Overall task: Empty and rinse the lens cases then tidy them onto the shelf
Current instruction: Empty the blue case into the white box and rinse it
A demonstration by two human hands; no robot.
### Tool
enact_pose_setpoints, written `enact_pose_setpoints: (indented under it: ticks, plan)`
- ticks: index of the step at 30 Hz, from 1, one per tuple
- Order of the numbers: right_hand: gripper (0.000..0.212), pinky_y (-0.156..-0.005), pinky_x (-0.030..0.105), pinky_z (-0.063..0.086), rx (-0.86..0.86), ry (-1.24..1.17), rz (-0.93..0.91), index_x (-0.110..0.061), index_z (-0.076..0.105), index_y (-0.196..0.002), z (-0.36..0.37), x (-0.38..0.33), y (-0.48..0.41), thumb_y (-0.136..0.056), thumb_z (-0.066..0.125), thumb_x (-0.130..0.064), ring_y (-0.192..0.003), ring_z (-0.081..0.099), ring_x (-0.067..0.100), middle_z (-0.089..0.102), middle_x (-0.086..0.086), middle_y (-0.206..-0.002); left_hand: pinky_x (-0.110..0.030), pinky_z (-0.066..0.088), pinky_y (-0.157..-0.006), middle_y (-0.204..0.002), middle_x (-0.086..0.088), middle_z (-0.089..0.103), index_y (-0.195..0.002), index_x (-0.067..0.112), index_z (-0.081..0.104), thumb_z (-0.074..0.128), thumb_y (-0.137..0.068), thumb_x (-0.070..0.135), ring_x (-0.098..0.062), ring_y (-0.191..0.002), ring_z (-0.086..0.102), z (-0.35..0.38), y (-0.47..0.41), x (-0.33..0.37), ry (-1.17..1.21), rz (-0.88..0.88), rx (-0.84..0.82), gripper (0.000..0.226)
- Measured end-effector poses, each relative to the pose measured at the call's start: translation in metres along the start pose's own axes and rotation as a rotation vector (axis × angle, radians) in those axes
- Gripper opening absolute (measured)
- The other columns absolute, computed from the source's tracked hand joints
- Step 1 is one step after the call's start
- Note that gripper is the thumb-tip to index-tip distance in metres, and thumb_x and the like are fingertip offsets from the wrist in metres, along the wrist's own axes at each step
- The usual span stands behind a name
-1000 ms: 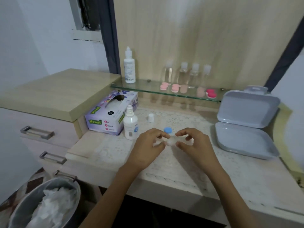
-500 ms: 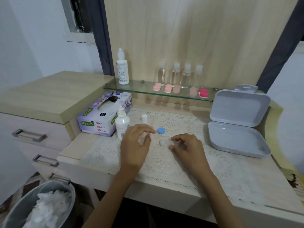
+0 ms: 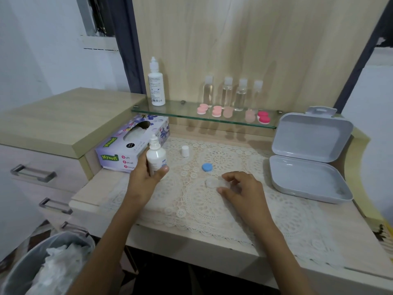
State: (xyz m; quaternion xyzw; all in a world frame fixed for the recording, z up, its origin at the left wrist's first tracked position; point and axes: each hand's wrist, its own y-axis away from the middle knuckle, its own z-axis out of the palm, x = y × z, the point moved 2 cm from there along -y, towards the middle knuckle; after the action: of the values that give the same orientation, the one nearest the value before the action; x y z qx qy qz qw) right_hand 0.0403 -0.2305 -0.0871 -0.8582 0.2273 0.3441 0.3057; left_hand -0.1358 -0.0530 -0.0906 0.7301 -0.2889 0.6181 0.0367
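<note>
Counts on the glass shelf (image 3: 182, 114): 1 white bottle (image 3: 156, 86), 4 clear bottles (image 3: 227, 92), 5 lens cases (image 3: 216, 111) in pink and red tones. On the desk (image 3: 191, 248) mat (image 3: 202, 209): 1 clear lens case (image 3: 212, 183) at centre, 1 blue cap (image 3: 206, 167) just behind it, 1 white cap (image 3: 185, 151) nearer the back edge.

Left hand (image 3: 146, 177) grips 1 small bottle (image 3: 156, 158), fingers wrapped round it, beside the tissue box (image 3: 127, 145) at the left edge. Right hand (image 3: 242, 188) — fingers loosely curled — brackets the clear lens case; contact cannot be told. 1 open grey box (image 3: 308, 177) sits at the right edge.

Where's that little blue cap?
Head view: the blue cap lies mid-table on the lace mat, just beyond the clear lens case at the right hand.
</note>
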Motion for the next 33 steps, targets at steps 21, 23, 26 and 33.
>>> enact_pose_setpoints:
  ticks: [21, 23, 26, 33]
  plan:
    - [0.025, -0.083, 0.024, 0.044, 0.030, -0.004, 0.000, -0.017, 0.072, -0.097, 0.002, 0.005, -0.001, -0.074, 0.079, -0.022, -0.094, 0.054, 0.011, 0.062, -0.009, -0.092, -0.033, 0.041, -0.090, -0.120, 0.005, 0.046, -0.136, 0.026, 0.044, 0.067, -0.084, 0.040, -0.013, -0.106, 0.045, 0.014, -0.020, 0.040, -1.007, 0.438, -0.615, 0.059]
    - [0.025, -0.082, 0.022, 0.042, 0.029, 0.002, 0.002, -0.017, 0.072, -0.097, 0.003, 0.006, -0.002, -0.074, 0.079, -0.023, -0.094, 0.054, 0.011, 0.062, -0.009, -0.092, -0.036, 0.042, -0.090, -0.122, 0.005, 0.045, -0.135, 0.025, 0.045, 0.067, -0.083, 0.040, -0.015, -0.107, 0.046, 0.015, -0.021, 0.044, -1.031, 0.464, -0.619, 0.059]
    - [0.025, -0.083, 0.023, 0.043, 0.024, 0.012, -0.001, -0.018, 0.072, -0.098, 0.003, 0.007, -0.002, -0.074, 0.079, -0.024, -0.095, 0.054, 0.011, 0.062, -0.009, -0.092, -0.036, 0.042, -0.090, -0.123, 0.006, 0.045, -0.135, 0.025, 0.046, 0.069, -0.083, 0.038, -0.015, -0.108, 0.046, 0.017, -0.022, 0.051, -1.064, 0.487, -0.623, 0.058]
    - [0.026, -0.086, 0.029, 0.045, 0.023, 0.004, -0.006, -0.018, 0.072, -0.099, 0.003, 0.007, -0.003, -0.074, 0.079, -0.024, -0.095, 0.054, 0.013, 0.063, -0.006, -0.094, -0.035, 0.043, -0.081, -0.121, 0.002, 0.051, -0.131, 0.021, 0.051, 0.071, -0.081, 0.030, -0.018, -0.103, 0.047, 0.022, -0.022, 0.061, -1.152, 0.576, -0.585, 0.054]
